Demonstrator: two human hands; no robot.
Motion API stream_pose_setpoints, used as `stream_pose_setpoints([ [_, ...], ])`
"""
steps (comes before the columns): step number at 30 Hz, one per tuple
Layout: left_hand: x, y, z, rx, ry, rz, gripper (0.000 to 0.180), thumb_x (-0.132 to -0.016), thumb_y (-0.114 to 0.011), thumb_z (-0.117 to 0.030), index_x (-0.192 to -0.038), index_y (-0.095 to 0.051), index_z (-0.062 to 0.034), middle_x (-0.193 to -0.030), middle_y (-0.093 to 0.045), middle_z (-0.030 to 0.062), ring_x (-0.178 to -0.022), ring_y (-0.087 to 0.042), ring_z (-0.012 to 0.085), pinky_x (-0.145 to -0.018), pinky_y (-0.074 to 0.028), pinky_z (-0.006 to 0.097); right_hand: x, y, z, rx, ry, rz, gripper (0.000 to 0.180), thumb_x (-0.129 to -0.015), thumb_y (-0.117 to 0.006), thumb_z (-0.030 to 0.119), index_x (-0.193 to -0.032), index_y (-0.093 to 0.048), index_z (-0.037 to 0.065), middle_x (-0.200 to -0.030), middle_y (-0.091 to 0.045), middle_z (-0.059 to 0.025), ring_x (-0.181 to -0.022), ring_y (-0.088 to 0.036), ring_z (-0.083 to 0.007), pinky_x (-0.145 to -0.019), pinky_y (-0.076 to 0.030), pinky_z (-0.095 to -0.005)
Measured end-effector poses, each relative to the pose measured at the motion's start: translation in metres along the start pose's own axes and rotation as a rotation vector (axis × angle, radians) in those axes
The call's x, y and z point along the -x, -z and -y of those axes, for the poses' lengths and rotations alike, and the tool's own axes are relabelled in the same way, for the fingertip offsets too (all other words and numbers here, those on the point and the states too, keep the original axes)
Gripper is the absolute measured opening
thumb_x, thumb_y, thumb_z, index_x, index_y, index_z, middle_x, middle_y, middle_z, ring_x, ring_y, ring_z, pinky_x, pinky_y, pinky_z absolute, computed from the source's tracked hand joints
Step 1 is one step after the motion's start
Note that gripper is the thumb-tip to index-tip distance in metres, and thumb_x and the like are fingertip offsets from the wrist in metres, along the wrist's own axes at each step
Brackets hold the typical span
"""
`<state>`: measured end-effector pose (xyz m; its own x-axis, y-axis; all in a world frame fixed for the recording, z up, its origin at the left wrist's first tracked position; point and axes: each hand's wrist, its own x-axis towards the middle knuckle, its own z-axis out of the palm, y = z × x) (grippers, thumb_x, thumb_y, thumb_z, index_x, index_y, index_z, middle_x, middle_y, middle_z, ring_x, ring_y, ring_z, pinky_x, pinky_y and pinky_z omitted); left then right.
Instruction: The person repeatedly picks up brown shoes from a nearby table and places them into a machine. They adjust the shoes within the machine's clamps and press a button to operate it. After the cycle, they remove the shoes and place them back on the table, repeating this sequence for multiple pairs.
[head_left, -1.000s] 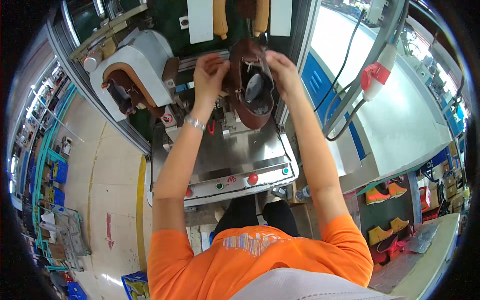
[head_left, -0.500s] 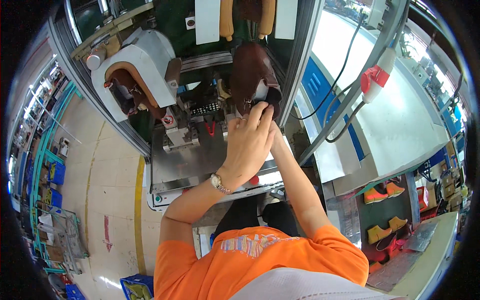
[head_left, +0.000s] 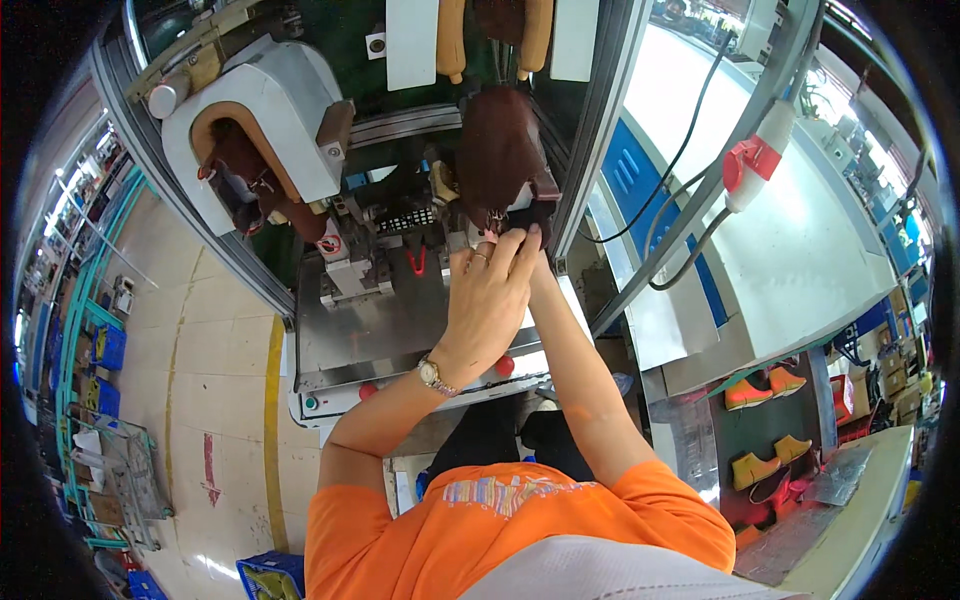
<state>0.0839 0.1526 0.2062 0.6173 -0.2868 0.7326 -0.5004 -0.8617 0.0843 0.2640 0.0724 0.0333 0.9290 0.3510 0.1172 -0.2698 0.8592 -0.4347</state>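
Observation:
A brown shoe upper (head_left: 497, 145) sits at the right-hand station of the machine, its near end dark and reaching my hands. My left hand (head_left: 490, 298), with a wristwatch, lies over that near end, its fingers bent and close together on the upper's edge. My right hand (head_left: 540, 268) is beneath and beside it, mostly covered, so its fingers are hidden. At the left-hand station another brown shoe upper (head_left: 240, 165) hangs inside a tan padded U-shaped clamp (head_left: 205, 122) in a white housing (head_left: 285, 95).
Below the stations is a metal machine bed (head_left: 370, 330) with red buttons (head_left: 504, 366) on its front. Metal frame posts (head_left: 610, 120) stand on both sides. A red-and-white plug (head_left: 755, 155) with cables hangs at right. Orange and yellow boots (head_left: 750, 394) lie on a side rack.
Both hands have shifted slightly toward me at the upper's near end. The pale patch near its opening no longer shows. The left-hand upper hangs at a slightly different tilt.

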Motion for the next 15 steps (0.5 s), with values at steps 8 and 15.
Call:
stream_pose_setpoints([
  [8, 0.007, -0.006, 0.005, -0.026, 0.01, 0.018, 0.048, -0.072, -0.058, -0.009, -0.119, -0.049, -0.0071, -0.104, -0.049, 0.0033, -0.081, -0.049, 0.0176, -0.075, -0.034, 0.035, -0.012, 0.01, 0.0, 0.051, -0.116, -0.271, 0.029, -0.092, -0.027, 0.021, -0.1, -0.048, 0.003, -0.089, -0.055, -0.0133, -0.08, -0.055, -0.0257, -0.073, -0.048, -0.0402],
  [15, 0.004, -0.007, -0.001, 0.014, 0.009, 0.034, 0.049, -0.072, -0.059, -0.009, -0.12, -0.048, -0.0071, -0.108, -0.047, 0.0055, -0.083, -0.05, 0.0175, -0.076, -0.035, 0.035, -0.014, 0.01, 0.011, 0.055, -0.113, -0.089, 0.03, -0.093, -0.027, 0.024, -0.1, -0.046, 0.002, -0.089, -0.056, -0.0145, -0.079, -0.056, -0.0263, -0.073, -0.049, -0.0414],
])
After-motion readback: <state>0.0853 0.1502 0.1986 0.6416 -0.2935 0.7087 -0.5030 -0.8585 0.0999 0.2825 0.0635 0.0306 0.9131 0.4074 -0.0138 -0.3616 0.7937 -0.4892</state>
